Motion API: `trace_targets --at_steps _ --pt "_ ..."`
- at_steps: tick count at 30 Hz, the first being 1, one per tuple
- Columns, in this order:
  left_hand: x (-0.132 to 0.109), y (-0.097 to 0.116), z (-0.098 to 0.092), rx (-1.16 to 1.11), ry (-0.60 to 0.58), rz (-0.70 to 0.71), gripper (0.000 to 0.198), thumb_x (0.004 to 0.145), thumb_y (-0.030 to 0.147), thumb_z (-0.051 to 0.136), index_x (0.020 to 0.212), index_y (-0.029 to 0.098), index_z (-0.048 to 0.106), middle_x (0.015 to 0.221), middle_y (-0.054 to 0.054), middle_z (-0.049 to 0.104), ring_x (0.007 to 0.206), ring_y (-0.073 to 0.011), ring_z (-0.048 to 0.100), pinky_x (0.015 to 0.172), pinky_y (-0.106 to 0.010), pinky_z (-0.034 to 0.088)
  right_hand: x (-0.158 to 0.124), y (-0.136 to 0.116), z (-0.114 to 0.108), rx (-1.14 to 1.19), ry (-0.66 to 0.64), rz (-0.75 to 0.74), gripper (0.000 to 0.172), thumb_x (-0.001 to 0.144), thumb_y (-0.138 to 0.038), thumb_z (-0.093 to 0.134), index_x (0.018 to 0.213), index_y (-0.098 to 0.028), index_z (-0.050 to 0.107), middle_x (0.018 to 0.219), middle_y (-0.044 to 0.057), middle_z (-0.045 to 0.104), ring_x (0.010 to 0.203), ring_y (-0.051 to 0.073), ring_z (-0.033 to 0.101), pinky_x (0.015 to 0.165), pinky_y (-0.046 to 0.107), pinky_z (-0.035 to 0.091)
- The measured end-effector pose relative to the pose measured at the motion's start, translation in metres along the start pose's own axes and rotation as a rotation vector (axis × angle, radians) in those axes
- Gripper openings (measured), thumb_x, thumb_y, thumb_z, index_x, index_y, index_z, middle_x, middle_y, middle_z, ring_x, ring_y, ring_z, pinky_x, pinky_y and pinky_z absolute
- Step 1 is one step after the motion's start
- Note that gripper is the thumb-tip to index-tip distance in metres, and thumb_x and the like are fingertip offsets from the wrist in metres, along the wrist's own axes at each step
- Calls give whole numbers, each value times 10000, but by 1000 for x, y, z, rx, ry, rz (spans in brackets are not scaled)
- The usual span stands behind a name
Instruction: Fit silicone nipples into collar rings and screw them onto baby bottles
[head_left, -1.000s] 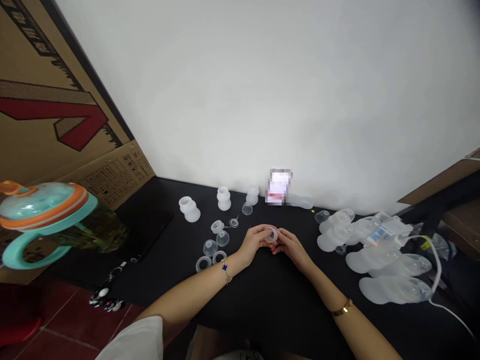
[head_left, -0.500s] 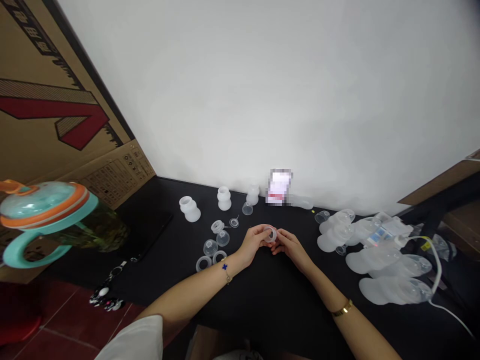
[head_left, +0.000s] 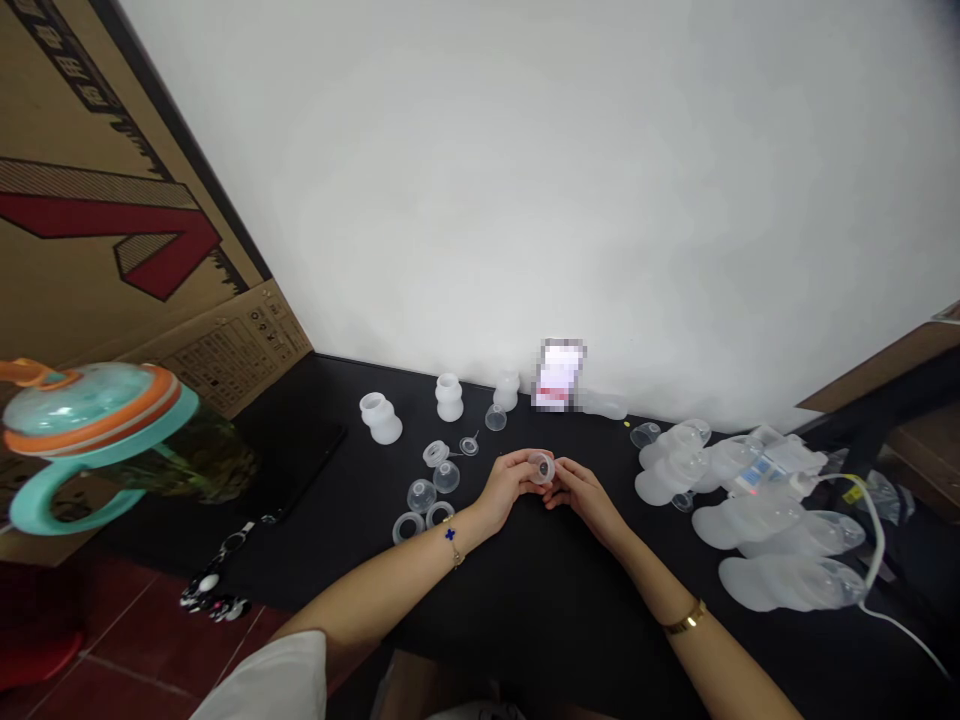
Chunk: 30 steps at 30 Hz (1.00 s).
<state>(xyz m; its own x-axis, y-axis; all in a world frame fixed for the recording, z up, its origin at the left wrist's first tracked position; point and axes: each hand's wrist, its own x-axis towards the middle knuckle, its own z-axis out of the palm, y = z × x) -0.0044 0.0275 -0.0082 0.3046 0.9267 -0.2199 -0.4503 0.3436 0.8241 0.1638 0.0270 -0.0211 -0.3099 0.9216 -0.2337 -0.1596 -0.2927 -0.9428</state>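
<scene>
A small translucent ring-shaped bottle part (head_left: 543,468) is held up over the black table, round opening facing me. The fingers of my left hand (head_left: 510,485) are closed around its left side. From the right, my right hand (head_left: 576,487) pinches at its edge, fingertips partly hidden. Left of my hands lie clear dome caps (head_left: 421,494), two screw rings (head_left: 409,527), a white collar (head_left: 436,454) and a thin disc with a stem (head_left: 469,445). Behind them stand white waisted bottles (head_left: 449,398), mouths up where visible.
Several assembled frosted bottles (head_left: 757,520) lie on the right, with a white cable (head_left: 876,530) beside them. A blurred phone (head_left: 558,376) leans on the wall. At left are a lidded teal-and-orange jug (head_left: 97,430), a dark flat tablet-like object (head_left: 300,465) and a cardboard box (head_left: 150,200).
The ring-shaped part has turned slightly between my fingers, and my left thumb no longer lies across its opening. Both hands stay in nearly the same place.
</scene>
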Motion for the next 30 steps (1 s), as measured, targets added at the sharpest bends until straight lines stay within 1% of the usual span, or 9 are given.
trace_targets --at_steps 9,12,17,25,30 --pt "1 -2 -1 11 3 18 319 674 248 736 961 111 759 832 -76 709 684 -152 644 673 -279 517 2 3 -2 -6 -10 1 441 778 -618 747 837 -192 648 706 19 676 604 146 642 592 280 539" --pt "0 -1 -1 4 1 11 313 688 284 750 948 109 758 840 -78 712 684 -156 650 681 -288 524 2 4 -3 -13 -10 0 430 789 -608 742 857 -192 660 712 21 678 620 151 647 601 284 544" --pt "-1 0 0 12 -9 10 367 697 371 810 949 110 754 858 -76 706 687 -152 651 683 -281 523 1 2 -1 -19 -5 -4 437 786 -611 745 838 -186 659 705 17 672 609 146 642 597 280 545" --pt "-1 0 1 7 -6 17 395 680 392 837 941 111 745 848 -70 697 676 -145 639 665 -268 515 0 1 0 -27 -8 1 453 776 -621 750 832 -180 665 701 18 674 603 140 641 593 273 543" --pt "0 -1 0 -2 -13 16 410 690 413 826 955 113 735 853 -66 695 682 -149 649 669 -276 526 1 2 0 -22 3 -5 463 785 -625 741 877 -176 676 701 15 674 620 140 649 591 263 548"
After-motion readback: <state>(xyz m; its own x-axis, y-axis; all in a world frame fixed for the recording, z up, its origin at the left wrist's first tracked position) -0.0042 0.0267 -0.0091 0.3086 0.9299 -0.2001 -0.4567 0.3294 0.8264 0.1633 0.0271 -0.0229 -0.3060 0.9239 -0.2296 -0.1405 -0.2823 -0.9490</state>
